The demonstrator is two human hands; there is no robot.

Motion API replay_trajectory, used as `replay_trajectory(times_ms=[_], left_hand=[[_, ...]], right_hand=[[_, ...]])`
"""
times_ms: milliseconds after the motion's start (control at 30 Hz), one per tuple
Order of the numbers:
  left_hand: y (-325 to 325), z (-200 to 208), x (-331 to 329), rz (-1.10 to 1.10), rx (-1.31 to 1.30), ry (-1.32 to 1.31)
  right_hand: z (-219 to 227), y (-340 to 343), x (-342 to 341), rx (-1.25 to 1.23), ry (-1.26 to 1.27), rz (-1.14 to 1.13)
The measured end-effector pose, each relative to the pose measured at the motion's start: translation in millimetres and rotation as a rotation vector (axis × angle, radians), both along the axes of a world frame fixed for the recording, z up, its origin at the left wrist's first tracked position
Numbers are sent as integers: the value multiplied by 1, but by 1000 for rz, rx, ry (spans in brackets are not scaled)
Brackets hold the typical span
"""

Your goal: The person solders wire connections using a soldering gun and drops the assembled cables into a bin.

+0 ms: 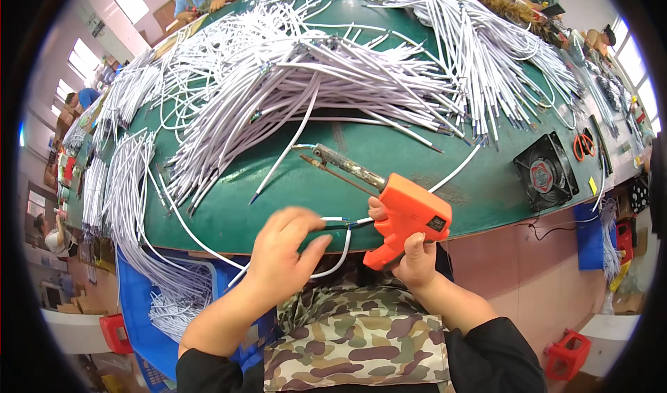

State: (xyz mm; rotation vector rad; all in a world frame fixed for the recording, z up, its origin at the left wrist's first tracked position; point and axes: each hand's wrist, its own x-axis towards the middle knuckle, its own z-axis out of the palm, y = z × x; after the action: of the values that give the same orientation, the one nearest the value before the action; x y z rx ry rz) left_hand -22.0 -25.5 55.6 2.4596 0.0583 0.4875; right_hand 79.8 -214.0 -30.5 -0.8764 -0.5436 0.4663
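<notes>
Your right hand [415,262] grips the orange soldering gun [415,212], its fingers wrapped around the handle and the thumb against the back of the body. The metal barrel [351,167] runs out from the front of the gun, away from you and to the left, with a thin rod [344,176] beneath it.

Just left of the gun's handle is the cable joint [347,223], where white cables meet in darker, bared ends. It sits between your two hands, below the barrel. One white cable [455,169] slants up and away on the gun's right; another [340,257] loops down on its left toward your lap. The fingertips of your right hand show close to the joint at the gun's front, but you can't tell whether they pinch the cable too.

Your left hand [281,251] is left of the gun, blurred, with index finger and thumb spread beside the joint's left end; whether they hold it can't be told.

Beyond the gun, a thick heap of white cables [333,73] covers much of the green worktop [313,185]. Right of the gun stands a black fan [547,171]. Lower left of it, a blue bin [135,299] holds more cables.
</notes>
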Motion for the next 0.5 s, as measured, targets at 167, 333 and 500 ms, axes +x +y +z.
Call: replay_trajectory(times_ms=[167, 333, 500], left_hand=[[4, -35, 31, -124, 116, -13], [2, -54, 34, -126, -5, -10], [0, -62, 34, -161, 99, -151]], right_hand=[[4, 0, -1, -75, -49, 5], [7, 1, -1, -103, -66, 10], [10, 1, -1, -135, -64, 25]])
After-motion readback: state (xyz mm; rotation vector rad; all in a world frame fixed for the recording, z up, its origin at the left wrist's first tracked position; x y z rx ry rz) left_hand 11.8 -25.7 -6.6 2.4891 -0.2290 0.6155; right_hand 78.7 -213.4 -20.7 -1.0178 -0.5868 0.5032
